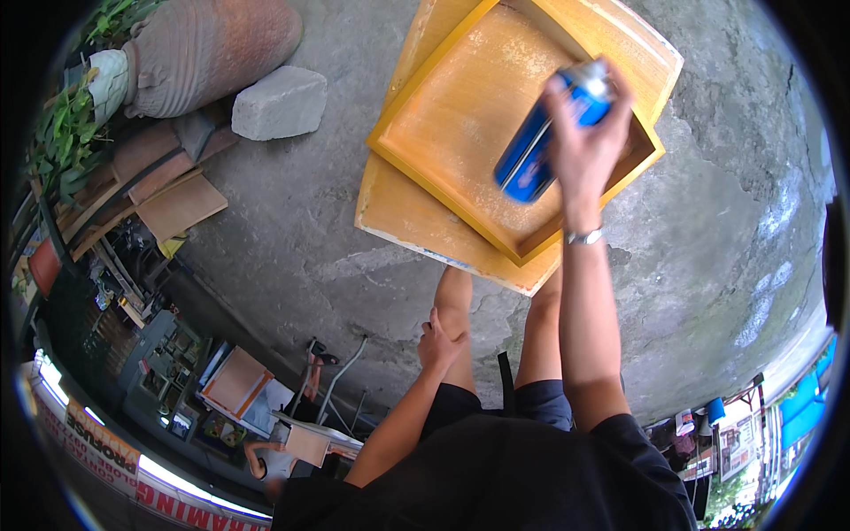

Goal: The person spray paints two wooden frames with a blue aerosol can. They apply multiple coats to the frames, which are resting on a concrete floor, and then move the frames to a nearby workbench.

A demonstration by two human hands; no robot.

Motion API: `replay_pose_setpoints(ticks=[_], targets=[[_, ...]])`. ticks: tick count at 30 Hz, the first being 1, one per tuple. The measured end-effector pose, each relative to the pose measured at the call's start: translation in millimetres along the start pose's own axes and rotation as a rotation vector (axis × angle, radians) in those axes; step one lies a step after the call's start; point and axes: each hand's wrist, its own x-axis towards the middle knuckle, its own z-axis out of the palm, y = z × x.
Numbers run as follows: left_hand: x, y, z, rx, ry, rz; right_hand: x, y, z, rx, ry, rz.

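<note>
My right hand (589,146), with a silver watch (584,237) at its wrist, is closed around the upper part of a blue spray can (527,168). Slight motion blur softens both hand and can. Tilted, the can hangs over a shallow yellow wooden tray (460,106) with raised sides. Beneath that tray lies a worn yellow board (398,199), turned at a different angle. My left hand (438,343) is wrapped against my left leg (454,301) near the knee. Its palm side is hidden.
A big ribbed clay jar (208,53) lies at the upper left beside a pale concrete block (280,103). Bricks, wood pieces and a plywood square (182,209) are stacked below them. Another person (270,456) is at the lower left, near metal-legged furniture (341,380).
</note>
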Motion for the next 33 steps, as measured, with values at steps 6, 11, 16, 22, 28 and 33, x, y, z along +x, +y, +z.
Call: replay_pose_setpoints(ticks=[6, 11, 16, 22, 28, 33], targets=[[36.5, -62.6, 12.3, -0.466, 0.07, 0.007, -128.6, -27.8, 2.1, -0.019, -0.48, 0.05], [105.8, -103.5, -72.0, -0.822, 0.275, 0.123, -87.4, -18.1, 5.8, -0.005, -0.35, 0.004], [144.5, -34.5, -191.5, -0.972, 0.475, 0.286, 43.8, 3.6, -13.1, -0.045, 0.169, -0.095], [174.1, 10.4, -246.4, -0.714, 0.362, 0.552, 38.4, -8.1, -11.5, -0.08, 0.186, -0.098], [190.6, 15.0, -240.7, -0.657, 0.312, 0.584, -100.6, -13.3, 19.7, 0.005, -0.239, 0.067], [203.4, 18.5, -233.7, -0.794, 0.225, 0.59, -200.8, -32.1, 15.5, -0.025, -0.495, 0.052]])
